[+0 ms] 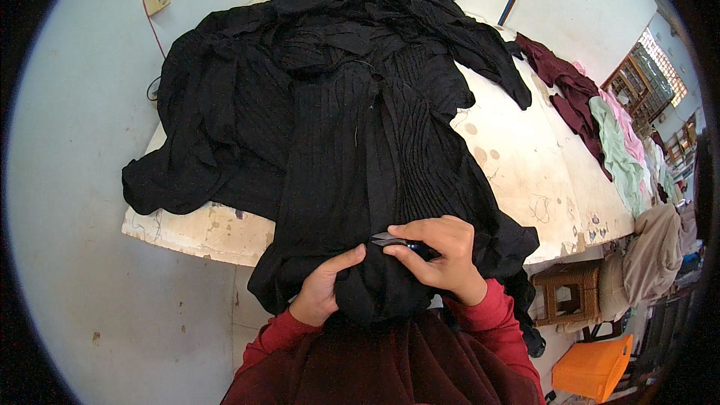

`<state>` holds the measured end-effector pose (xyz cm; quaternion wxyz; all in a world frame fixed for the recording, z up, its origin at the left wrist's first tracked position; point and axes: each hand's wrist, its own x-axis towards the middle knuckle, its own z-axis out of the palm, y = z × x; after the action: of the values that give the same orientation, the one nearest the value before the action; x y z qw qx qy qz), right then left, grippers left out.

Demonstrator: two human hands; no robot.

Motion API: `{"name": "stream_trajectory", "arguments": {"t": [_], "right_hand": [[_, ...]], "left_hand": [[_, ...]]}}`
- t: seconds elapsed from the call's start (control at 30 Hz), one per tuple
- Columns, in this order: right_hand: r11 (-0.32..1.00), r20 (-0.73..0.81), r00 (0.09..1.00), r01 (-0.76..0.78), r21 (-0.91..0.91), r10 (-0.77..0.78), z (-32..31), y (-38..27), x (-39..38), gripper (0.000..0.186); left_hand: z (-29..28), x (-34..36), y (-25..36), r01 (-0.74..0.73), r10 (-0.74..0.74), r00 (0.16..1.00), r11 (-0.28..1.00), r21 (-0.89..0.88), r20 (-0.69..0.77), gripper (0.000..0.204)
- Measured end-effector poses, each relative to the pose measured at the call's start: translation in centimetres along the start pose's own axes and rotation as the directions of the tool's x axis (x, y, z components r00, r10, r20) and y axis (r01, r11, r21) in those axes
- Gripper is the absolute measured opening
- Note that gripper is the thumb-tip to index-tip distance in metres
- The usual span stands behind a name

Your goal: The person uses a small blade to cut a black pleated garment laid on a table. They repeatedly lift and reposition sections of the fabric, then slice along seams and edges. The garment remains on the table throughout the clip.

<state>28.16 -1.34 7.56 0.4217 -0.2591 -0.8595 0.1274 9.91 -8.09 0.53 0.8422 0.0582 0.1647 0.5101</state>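
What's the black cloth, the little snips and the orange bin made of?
Black cloth: matte fabric, from its soft folds and pleats; fibre unclear. Snips: blades look like metal, grey with a dull shine. Orange bin: probably smooth plastic; its sides look stiff.

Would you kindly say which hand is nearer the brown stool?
Right. The right hand lies left of the brown stool; the left hand, holding black fabric, is farther left.

My right hand (pixel 448 252) pinches the clippers (pixel 386 240) between thumb and fingers. My left hand (pixel 322 290) sits left of the clippers and nearer me, thumb pointing toward them, its other fingers hidden. My 2 red-sleeved forearms (pixel 281 335) angle in from nearer me, 1 on either side of the clippers.
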Motion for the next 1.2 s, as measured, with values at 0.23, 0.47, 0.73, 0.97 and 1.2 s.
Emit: {"name": "stream_trajectory", "arguments": {"t": [0.23, 0.47, 0.73, 0.97, 1.2], "right_hand": [[0.999, -0.028, 0.999, 0.025, -0.035, -0.026, 0.3, 0.1, -0.5, 0.019], [0.818, -0.056, 0.935, -0.276, 0.504, 0.350, 0.8, 0.3, -1.0, 0.028], [0.631, 0.138, 0.772, -0.596, 0.496, 0.621, 4.3, -1.4, -2.4, 0.014], [0.146, 0.383, 0.693, -0.574, 0.806, 0.611, 5.0, 0.4, -2.6, 0.010], [0.229, 0.300, 0.727, -0.531, 0.816, 0.618, 3.7, -0.4, -2.2, 0.026]], "left_hand": [[0.9, -0.1, -0.2, -0.012, 0.021, 0.992, 0.997, 0.070, -0.122, 0.038], [1.3, -0.3, -0.1, -0.033, 0.036, 0.999, 0.998, 0.058, -0.040, 0.042], [-1.4, 0.6, -2.7, -0.311, 0.600, 0.783, 0.607, 0.732, -0.164, 0.041], [2.3, -0.2, -1.7, -0.203, 0.768, 0.610, -0.091, 0.975, 0.198, 0.036], [0.4, 0.4, -2.0, -0.339, 0.761, 0.646, 0.218, 0.915, 0.058, 0.054]]}}
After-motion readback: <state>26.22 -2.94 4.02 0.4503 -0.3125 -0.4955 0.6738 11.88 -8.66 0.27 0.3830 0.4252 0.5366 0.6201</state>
